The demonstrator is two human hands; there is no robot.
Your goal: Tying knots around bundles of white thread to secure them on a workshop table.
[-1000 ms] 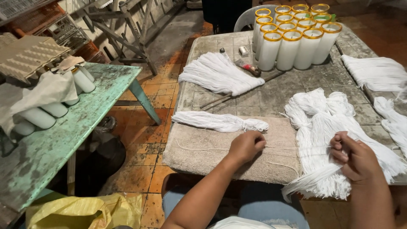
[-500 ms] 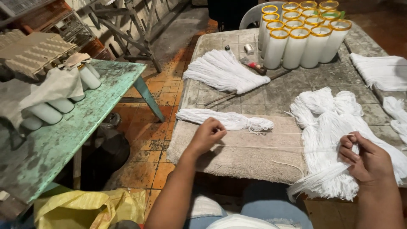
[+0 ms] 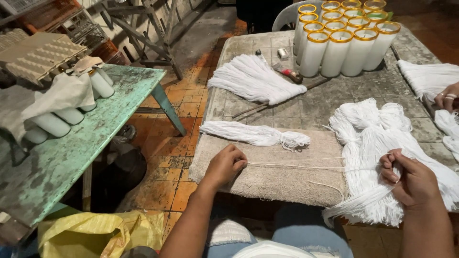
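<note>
A thin white string (image 3: 296, 165) stretches taut across the beige towel (image 3: 287, 179) on the table (image 3: 306, 107). The left hand (image 3: 224, 166) pinches one end in a clenched grip; the right hand (image 3: 413, 179) grasps the other within the white string bundle (image 3: 377, 143). A smaller tied bundle (image 3: 253, 134) lies just beyond the towel's far edge.

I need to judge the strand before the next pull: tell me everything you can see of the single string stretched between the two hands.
The string is one thin, off-white strand, cotton-like, drawn nearly straight and level across the beige towel. The left hand pinches one end at its fingertips; the other end runs into the big white yarn bundle gripped by the right hand. A second loose strand curls on the towel just below it. No knots or fraying can be made out.
</note>
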